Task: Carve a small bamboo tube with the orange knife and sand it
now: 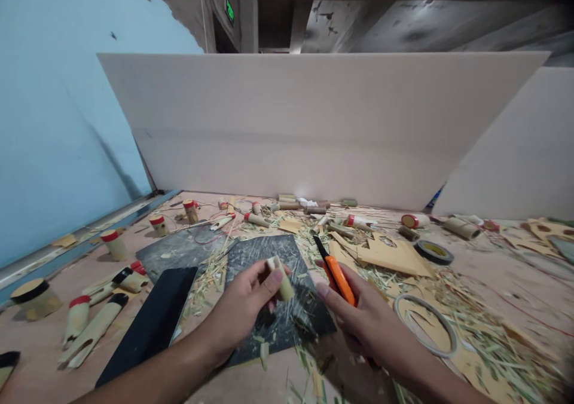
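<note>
Pinched in the fingers of my left hand (253,293) is a short, pale bamboo piece (284,283), tilted, its upper end near my thumb. My right hand (354,308) is closed around an orange utility knife (339,277), whose dark tip points up and away from me. The knife and the bamboo are apart. Under both hands lies a scratched black mat (264,248), scattered with shavings. A small bamboo chip (264,354) rests at the mat's near edge.
A black flat slab (150,320) lies left of my forearm, beside several bamboo tubes with red or black ends (77,314). Bamboo shavings (457,308), a tape ring (426,324), black tape (433,251) and cut cardboard (390,254) cover the right. A white board (305,123) stands behind.
</note>
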Demonstrator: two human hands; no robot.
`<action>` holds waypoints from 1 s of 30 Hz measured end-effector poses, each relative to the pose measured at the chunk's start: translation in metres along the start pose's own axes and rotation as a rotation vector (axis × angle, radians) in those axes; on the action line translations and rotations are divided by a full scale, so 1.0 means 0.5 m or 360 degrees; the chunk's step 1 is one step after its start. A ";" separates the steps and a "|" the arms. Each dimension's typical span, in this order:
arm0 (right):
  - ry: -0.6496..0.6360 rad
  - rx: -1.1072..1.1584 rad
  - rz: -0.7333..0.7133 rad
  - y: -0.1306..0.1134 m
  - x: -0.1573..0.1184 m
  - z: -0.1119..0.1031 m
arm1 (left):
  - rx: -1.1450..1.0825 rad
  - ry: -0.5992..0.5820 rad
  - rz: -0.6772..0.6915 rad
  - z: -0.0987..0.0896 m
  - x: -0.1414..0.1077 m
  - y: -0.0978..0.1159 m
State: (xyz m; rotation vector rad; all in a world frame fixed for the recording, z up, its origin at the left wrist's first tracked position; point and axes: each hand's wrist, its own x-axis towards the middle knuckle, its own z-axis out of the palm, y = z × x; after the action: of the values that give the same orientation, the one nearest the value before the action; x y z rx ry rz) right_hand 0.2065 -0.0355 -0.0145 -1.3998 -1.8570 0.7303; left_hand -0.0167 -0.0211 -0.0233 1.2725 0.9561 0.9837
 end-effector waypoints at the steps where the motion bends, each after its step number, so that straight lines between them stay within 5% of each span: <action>1: -0.0104 0.0202 0.0160 -0.005 -0.003 0.001 | -0.0048 -0.0008 0.0019 0.000 0.001 0.001; 4: -0.0333 0.0662 0.0437 -0.017 -0.011 0.003 | -0.0253 -0.0045 0.0008 0.005 0.003 0.001; 10: -0.0431 0.0838 0.0417 -0.023 -0.009 0.002 | -0.0322 -0.0152 -0.0041 0.011 -0.002 -0.006; 19: -0.0406 0.0878 0.0494 -0.007 0.002 -0.005 | -0.0102 -0.0237 -0.0067 0.017 -0.009 -0.004; 25: -0.0480 0.0830 0.0469 -0.023 -0.006 -0.002 | 0.0074 -0.0553 -0.0243 0.024 -0.023 -0.006; 30: -0.0381 0.0487 0.0158 -0.021 -0.007 0.002 | -0.0064 -0.0514 -0.0447 0.026 -0.034 -0.018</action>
State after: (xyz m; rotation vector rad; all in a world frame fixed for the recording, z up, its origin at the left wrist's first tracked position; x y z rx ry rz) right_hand 0.2001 -0.0419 -0.0076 -1.2546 -1.7668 1.2228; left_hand -0.0090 -0.0415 -0.0311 1.1812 0.8295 0.5565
